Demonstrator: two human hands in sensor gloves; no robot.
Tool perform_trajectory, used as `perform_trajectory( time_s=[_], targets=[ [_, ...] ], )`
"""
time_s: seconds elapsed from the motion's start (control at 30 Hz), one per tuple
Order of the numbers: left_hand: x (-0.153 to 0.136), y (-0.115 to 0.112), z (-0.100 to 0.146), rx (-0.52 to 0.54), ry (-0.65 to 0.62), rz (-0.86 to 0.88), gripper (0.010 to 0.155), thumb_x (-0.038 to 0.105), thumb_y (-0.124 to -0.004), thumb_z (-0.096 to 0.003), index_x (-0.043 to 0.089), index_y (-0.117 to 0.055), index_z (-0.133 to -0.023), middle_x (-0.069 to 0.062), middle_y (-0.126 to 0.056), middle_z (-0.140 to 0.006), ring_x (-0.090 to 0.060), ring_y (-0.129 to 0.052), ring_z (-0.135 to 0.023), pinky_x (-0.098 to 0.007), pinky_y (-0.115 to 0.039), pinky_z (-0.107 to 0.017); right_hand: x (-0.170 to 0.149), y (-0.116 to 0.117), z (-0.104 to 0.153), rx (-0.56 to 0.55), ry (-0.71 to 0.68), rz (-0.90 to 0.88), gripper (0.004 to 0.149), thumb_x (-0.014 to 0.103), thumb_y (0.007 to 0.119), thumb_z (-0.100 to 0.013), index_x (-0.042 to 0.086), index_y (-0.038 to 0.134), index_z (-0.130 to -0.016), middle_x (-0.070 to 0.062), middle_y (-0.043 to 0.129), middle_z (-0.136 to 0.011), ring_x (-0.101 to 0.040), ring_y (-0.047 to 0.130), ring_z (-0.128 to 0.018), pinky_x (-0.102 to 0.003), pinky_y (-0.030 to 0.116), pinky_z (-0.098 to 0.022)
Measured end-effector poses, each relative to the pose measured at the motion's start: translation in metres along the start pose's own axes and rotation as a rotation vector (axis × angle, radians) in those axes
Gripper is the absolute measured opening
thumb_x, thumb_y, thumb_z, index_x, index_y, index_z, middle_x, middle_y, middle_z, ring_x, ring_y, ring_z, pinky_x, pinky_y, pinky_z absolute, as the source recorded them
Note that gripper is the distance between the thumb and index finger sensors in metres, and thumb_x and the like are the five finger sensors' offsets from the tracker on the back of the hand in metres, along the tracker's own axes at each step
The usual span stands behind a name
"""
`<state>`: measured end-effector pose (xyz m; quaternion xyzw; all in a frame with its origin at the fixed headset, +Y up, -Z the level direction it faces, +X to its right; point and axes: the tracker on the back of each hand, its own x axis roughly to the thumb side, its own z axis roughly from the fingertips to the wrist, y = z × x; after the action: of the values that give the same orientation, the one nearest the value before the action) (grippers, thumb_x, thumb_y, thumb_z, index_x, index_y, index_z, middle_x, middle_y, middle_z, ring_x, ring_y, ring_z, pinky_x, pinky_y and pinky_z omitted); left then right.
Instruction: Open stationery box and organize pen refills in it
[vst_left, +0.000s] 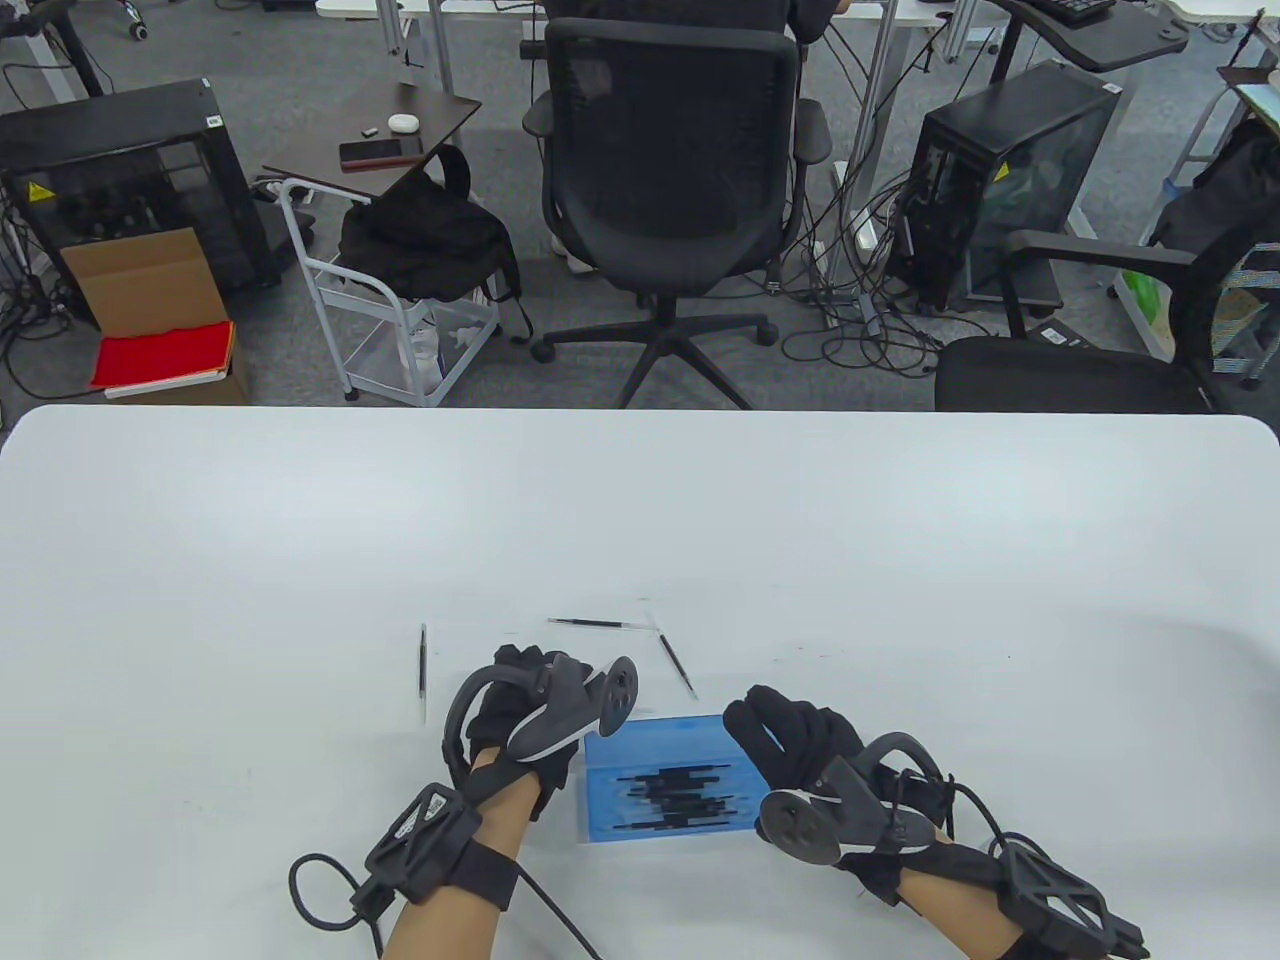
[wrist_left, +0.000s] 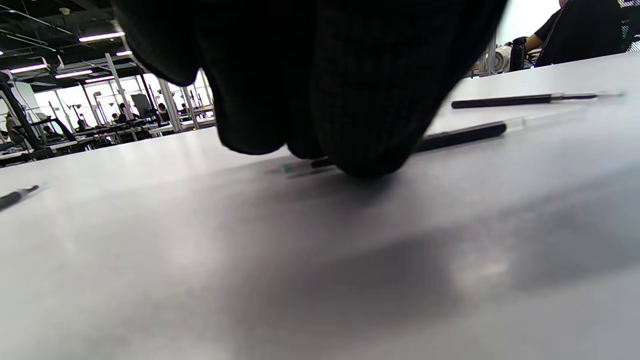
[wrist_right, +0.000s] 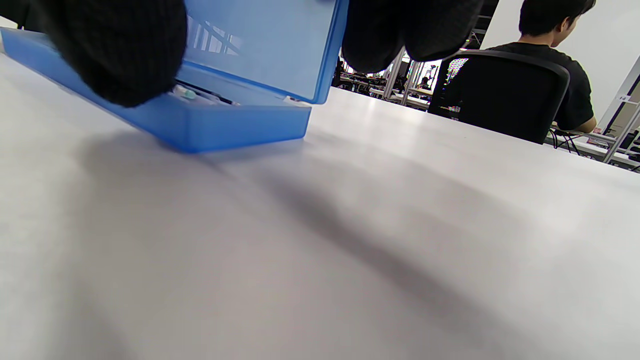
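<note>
A blue translucent stationery box (vst_left: 668, 790) lies near the table's front edge, with several black pen refills showing inside it. My right hand (vst_left: 775, 730) grips the box's right end. In the right wrist view its thumb (wrist_right: 110, 55) sits by the base (wrist_right: 235, 125) and its fingers (wrist_right: 400, 30) curl over the edge of the partly raised lid (wrist_right: 265, 45). My left hand (vst_left: 515, 665) is just left of the box, fingers curled down. Its fingertips (wrist_left: 360, 125) pinch a refill (wrist_left: 460, 134) lying on the table.
Loose refills lie on the white table (vst_left: 640, 520): one to the left (vst_left: 422, 660), one behind the hands (vst_left: 600, 623), one slanted (vst_left: 677, 665). Beyond the table's far edge stand office chairs (vst_left: 670, 170), a cart and computer cases.
</note>
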<state>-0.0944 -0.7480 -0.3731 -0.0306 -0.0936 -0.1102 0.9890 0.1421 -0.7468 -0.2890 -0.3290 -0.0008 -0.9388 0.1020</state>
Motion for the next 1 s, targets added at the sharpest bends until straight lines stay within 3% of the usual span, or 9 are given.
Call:
perform_trajectory(
  time_s=[1.0],
  targets=[
    [-0.0013,-0.0017,-0.0082,-0.048,-0.036,0.057,0.043,0.027,-0.097,-0.0414,0.028,-0.088,-0.084,0.007,-0.103,-0.080,-0.021,-0.103,-0.080,-0.056,-0.068,-0.080,-0.0005,0.0002,-0.0001,0.002,-0.001,-0.003,0.113,0.053,0.082,-0.044,0.012,0.003,-0.114,-0.031,0.020,-0.122,-0.049,0.063,-0.105,-0.062,0.060,-0.077]
  ],
)
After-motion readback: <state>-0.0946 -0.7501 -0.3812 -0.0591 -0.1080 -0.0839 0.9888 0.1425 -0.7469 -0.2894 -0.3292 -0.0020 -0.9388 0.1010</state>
